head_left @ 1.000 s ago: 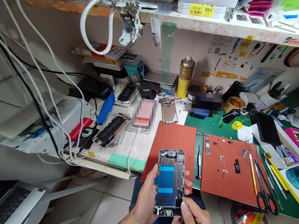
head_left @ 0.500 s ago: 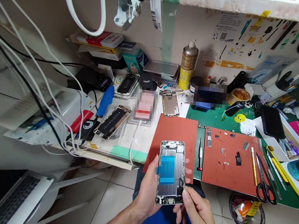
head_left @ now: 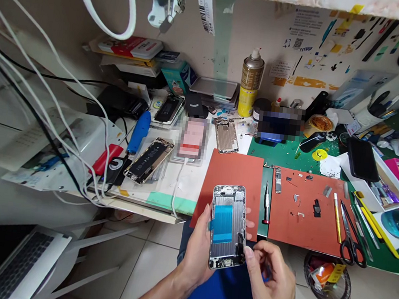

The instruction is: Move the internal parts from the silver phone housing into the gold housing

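Observation:
A silver phone housing (head_left: 238, 221), its inner side facing up, rests in my left hand (head_left: 198, 250). The thumb lies along its left edge and the fingertips show past its right edge. Blue film (head_left: 223, 224) covers part of the housing's middle and sticks out at the left. At the lower right corner, the thumb of my right hand (head_left: 271, 277) touches or nearly touches the edge. The fingers of that hand are curled and apart, with nothing visible between them.
Beyond the housing lies an orange mat (head_left: 233, 172). A screwdriver (head_left: 267, 203) separates it from another orange mat (head_left: 298, 232) bearing small parts. Scissors (head_left: 352, 248) lie at the right. An opened phone (head_left: 149, 160) and a white cable (head_left: 177, 185) are at the left.
The fingers of my right hand have come out from beneath the housing's lower right edge and curled up at its right. The view has shifted slightly.

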The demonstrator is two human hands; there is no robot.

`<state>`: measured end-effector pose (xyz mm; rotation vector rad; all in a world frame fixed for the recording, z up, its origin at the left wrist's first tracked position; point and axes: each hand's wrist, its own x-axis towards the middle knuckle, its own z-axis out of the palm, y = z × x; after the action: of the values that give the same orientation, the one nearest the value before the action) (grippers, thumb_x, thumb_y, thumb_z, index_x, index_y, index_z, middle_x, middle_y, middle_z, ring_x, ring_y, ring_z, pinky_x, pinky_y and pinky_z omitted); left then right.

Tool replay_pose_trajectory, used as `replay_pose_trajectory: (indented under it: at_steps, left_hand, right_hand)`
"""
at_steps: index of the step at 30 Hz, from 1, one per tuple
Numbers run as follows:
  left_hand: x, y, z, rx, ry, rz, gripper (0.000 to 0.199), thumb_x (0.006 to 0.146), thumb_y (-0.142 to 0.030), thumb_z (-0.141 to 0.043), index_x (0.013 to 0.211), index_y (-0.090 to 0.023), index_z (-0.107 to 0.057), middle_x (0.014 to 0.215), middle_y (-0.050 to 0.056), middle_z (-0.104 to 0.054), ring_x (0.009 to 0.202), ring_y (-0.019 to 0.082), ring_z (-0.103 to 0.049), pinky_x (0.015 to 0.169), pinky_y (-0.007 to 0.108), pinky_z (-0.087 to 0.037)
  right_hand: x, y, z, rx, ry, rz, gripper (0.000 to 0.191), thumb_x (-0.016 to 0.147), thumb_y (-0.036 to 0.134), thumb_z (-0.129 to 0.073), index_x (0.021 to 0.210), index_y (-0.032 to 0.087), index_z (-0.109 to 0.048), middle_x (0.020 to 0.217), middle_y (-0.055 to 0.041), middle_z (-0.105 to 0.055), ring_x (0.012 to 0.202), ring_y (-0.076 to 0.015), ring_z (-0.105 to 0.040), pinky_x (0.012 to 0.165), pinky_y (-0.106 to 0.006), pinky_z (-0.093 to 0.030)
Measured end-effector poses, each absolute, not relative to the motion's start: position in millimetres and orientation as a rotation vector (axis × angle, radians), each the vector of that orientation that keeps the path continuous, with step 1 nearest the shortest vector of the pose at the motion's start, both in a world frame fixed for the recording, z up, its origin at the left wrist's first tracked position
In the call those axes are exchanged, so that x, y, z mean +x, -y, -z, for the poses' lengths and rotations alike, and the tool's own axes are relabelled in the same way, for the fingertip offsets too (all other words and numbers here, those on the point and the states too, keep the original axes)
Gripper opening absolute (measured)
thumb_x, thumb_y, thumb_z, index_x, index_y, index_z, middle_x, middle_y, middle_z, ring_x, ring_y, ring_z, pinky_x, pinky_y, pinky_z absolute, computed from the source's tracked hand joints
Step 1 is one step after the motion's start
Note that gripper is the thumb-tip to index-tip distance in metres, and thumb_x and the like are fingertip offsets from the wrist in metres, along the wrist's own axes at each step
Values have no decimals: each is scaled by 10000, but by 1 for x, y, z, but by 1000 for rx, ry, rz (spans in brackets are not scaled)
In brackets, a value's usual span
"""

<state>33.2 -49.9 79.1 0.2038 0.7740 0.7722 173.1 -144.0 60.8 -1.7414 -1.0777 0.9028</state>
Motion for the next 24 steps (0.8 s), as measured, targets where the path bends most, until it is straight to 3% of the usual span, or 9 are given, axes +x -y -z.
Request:
replay_pose_trajectory:
  at_steps: [4,9,11,14,24]
  left_hand:
    - [37,57,-75,276,-842,-854,756,999,-743,-550,1444,-144,-671,1269,171,-791,1203,368,-744,1087,502,-570]
    - [40,64,-71,334,-907,-895,789,960,-780,-586,1466,-178,-657,1326,152,-774,1345,381,-668,1224,550,-463]
    - [42,66,-69,342,-917,-930,825,927,-807,-611,1450,-172,-671,1356,155,-761,1414,388,-614,1260,547,-426]
    - [44,67,-65,335,-919,-979,822,906,-811,-639,1436,-185,-689,1413,142,-735,1489,369,-546,1291,500,-398]
    - [45,63,-62,589,-988,-961,777,983,-815,-492,1405,-196,-697,1338,107,-776,1436,316,-608,1328,476,-342]
  right_hand:
    - [162,125,-83,-1511,1382,-661,75,1003,283,-713,1003,228,-663,789,-22,-632,662,-164,-584,610,-291,-502]
    - [145,101,-92,-1463,1493,-659,126,1027,297,-692,1013,202,-610,886,-35,-634,743,-165,-606,645,-292,-513]
    - [143,98,-92,-1487,1491,-700,67,1062,244,-618,1008,204,-608,908,-33,-635,790,-164,-620,692,-295,-511]
    - [144,96,-93,-1480,1504,-728,136,1082,158,-524,988,218,-601,911,-16,-639,828,-158,-617,740,-297,-491]
    - [143,94,-88,-1503,1555,-637,185,1086,107,-445,1002,217,-567,893,-20,-619,778,-157,-611,728,-295,-487]
